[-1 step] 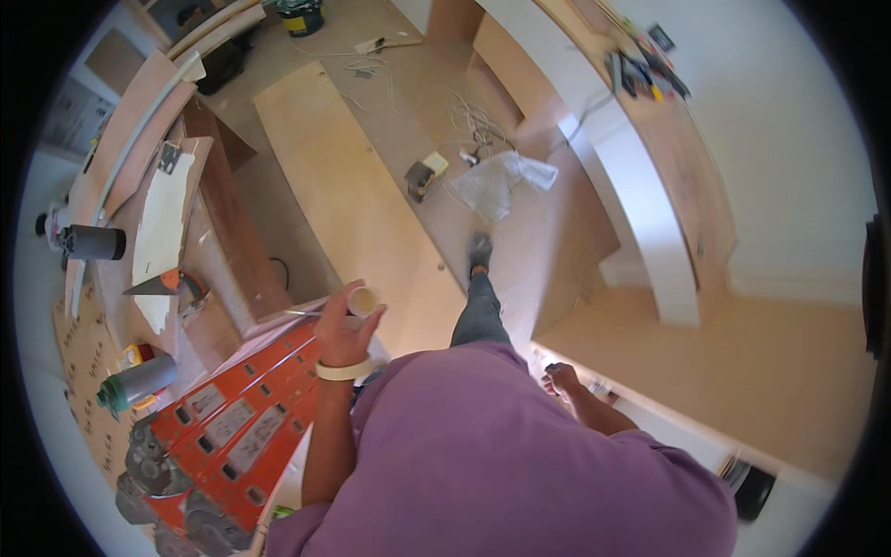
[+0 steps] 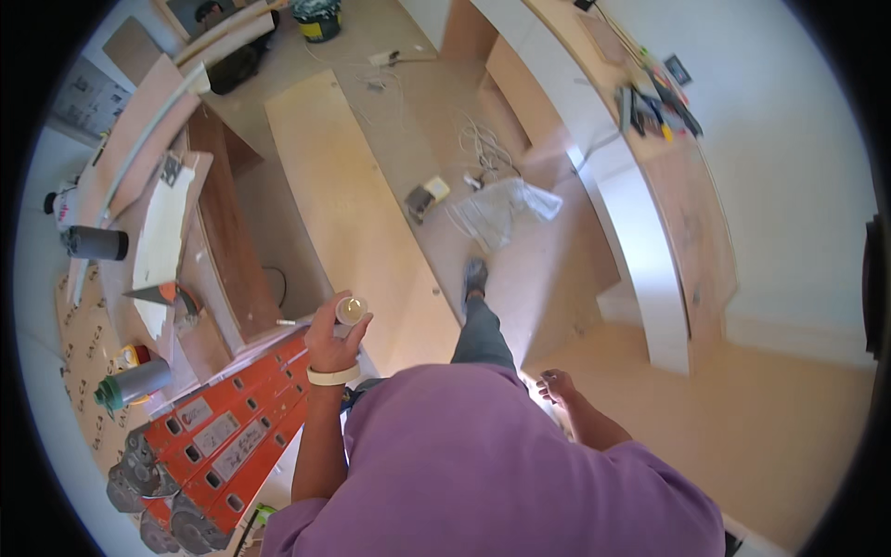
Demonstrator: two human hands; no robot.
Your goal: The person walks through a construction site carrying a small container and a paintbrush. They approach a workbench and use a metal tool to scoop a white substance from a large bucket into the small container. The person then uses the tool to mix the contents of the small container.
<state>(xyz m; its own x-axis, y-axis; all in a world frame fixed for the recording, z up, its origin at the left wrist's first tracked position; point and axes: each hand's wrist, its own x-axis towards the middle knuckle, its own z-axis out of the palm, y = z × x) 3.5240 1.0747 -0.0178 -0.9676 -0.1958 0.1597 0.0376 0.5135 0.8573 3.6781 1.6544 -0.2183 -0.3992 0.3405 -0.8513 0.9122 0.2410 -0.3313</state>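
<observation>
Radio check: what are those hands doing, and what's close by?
Left hand holding small round cup-like item. Right hand curled, contents unclear. Orange folded ladder beside left forearm.

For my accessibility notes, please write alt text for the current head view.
Seen from above, a person in a purple shirt holds a small round cup-like object in the left hand; the right hand is curled, its contents unclear. A long wooden board lies ahead, with orange slotted rails at left.

A purple shirt [image 2: 492, 464], dark trousers [image 2: 484, 334], dark footwear [image 2: 475, 276] and a cream wristband [image 2: 332, 377] are worn.
</observation>
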